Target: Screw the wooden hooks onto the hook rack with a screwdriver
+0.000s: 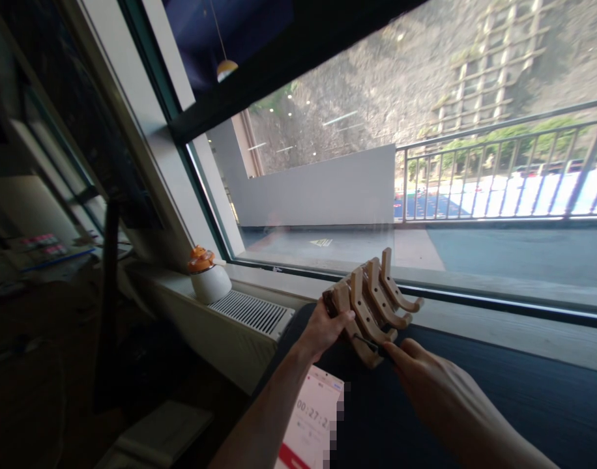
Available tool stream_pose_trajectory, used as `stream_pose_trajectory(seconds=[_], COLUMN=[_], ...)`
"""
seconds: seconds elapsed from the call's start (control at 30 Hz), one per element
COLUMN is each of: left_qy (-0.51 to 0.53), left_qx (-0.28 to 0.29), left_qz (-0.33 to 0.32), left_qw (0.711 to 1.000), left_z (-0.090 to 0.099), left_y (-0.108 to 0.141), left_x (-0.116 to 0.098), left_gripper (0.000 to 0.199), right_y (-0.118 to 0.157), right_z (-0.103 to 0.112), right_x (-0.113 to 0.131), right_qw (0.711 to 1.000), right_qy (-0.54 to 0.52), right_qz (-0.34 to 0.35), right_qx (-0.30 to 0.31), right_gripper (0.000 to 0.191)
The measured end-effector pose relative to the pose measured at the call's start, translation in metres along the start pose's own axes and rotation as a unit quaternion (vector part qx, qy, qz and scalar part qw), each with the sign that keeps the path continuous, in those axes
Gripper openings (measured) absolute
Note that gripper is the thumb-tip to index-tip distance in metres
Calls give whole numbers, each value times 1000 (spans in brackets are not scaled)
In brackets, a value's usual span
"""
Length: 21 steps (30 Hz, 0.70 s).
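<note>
A wooden hook rack (pixel 369 301) with several curved pegs is held up in front of me, tilted, with small dark holes along the pegs. My left hand (pixel 324 331) is closed around its left end, the thumb pressed on the nearest peg. A thin dark tool (pixel 366 341), shaped like a screwdriver or hex key, sits in the fingers of my right hand (pixel 418 366). Its tip reaches the lower part of the nearest peg; whether it sits in a hole I cannot tell. My right fingertips are partly hidden.
Below the rack lies a phone (pixel 312 417) showing a timer, on a dark surface (pixel 513 384). To the left, a white pot with an orange top (pixel 209 279) stands by a vent grille (pixel 254 312) on the sill. A large window (pixel 318 195) rises behind.
</note>
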<state>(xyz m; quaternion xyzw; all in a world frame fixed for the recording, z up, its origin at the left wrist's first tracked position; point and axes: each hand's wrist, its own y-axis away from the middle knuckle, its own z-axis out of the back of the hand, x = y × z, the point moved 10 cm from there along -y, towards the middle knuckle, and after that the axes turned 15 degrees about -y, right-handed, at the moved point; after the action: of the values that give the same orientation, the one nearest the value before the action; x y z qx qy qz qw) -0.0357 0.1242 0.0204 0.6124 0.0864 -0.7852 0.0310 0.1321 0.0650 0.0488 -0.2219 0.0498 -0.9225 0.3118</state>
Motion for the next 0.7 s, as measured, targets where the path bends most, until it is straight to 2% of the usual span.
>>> stream_pose_trajectory(seconds=[0.13,0.23,0.37,0.57,0.7], left_qy=[-8,-23,-61,-46,-61], left_qx=[0,-11,-34,-27,-35], left_qz=[-6,-19,-22,3,-6], left_qw=[1000,999,997,999,998], left_z=[-1,-2,0,1,1], left_y=[0,0,2,1,1], left_x=[0,-2,-3,2,2], left_gripper=[51,50,49,49,49], right_y=[3,5,4,2,3], right_z=[3,4,4,-5,-3], right_x=[11,18,16,13,15], right_qw=[998,996,998,998,999], right_qy=[38,30,10,57,52], right_qz=[29,43,25,4,4], right_qx=[-46,-69,-60,4,-6], right_gripper=[57,57,52,52,53])
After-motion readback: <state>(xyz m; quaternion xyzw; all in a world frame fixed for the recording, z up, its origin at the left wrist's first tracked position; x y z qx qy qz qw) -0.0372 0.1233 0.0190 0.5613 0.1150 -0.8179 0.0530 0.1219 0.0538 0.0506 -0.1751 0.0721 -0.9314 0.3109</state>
